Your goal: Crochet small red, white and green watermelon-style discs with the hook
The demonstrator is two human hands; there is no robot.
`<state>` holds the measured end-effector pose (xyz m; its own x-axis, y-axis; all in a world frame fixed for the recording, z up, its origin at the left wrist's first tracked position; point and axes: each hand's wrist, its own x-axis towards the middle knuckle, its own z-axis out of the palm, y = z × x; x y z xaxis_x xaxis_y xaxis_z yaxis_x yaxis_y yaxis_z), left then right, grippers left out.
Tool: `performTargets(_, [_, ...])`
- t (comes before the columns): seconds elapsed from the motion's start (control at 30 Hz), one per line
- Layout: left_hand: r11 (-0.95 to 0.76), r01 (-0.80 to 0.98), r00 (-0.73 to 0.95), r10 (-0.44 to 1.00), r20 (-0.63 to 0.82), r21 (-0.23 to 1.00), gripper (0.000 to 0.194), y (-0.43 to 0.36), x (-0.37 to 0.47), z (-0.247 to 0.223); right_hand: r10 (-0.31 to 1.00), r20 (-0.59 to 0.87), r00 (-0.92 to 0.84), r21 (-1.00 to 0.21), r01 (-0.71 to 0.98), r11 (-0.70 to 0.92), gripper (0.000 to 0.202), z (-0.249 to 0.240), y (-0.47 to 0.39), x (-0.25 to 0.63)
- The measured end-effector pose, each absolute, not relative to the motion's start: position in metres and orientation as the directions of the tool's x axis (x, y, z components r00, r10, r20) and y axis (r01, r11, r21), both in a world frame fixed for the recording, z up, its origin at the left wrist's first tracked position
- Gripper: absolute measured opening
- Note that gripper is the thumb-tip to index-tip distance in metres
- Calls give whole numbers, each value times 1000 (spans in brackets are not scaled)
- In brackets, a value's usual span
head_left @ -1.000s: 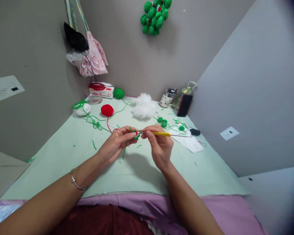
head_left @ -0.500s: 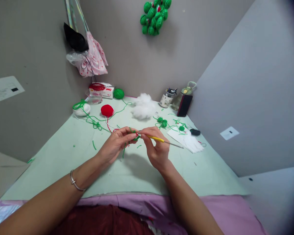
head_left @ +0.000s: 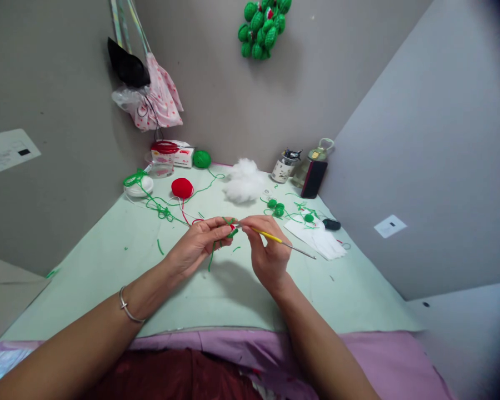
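My left hand (head_left: 198, 244) pinches a small green and red crochet piece (head_left: 233, 232) between thumb and fingers; most of it is hidden by them. A green yarn tail (head_left: 211, 259) hangs below. In my right hand (head_left: 269, 250) is a crochet hook (head_left: 268, 235) with a yellow grip, held like a pen. One metal end meets the piece at my left fingertips, while the other sticks out to the right. Behind my left hand lie a red yarn ball (head_left: 182, 188) and tangled green yarn (head_left: 163, 213).
White stuffing (head_left: 245, 182) sits mid-table at the back. To the right are small green crochet pieces (head_left: 278, 209), a white tissue (head_left: 316, 239), a phone (head_left: 314, 179) and a pen cup (head_left: 283, 168). A green yarn ball (head_left: 202, 159) stands at the back left.
The hook has shifted slightly right and down, its free end farther out. The crochet piece is tilted a little differently in my left fingers.
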<state>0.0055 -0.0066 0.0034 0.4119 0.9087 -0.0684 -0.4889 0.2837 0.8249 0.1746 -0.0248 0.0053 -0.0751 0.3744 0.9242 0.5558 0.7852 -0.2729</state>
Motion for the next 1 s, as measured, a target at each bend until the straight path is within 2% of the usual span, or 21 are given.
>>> performTargets(0.3, [287, -498, 405, 912, -73, 818, 28, -8, 6, 4, 404, 913, -49, -331, 487, 808, 20, 5, -23, 176])
performTargets(0.73, [281, -495, 387, 919, -81, 822, 28, -9, 5, 7, 605, 796, 28, -587, 276, 761, 12, 6, -28, 177])
performTargets(0.87, [284, -500, 387, 918, -83, 818, 28, -9, 6, 7, 605, 792, 86, -600, 296, 744, 10, 5, -27, 178])
performTargets(1.0, [282, -498, 385, 919, -82, 820, 26, -9, 5, 7, 608, 791, 65, -597, 293, 746, 10, 4, -28, 178])
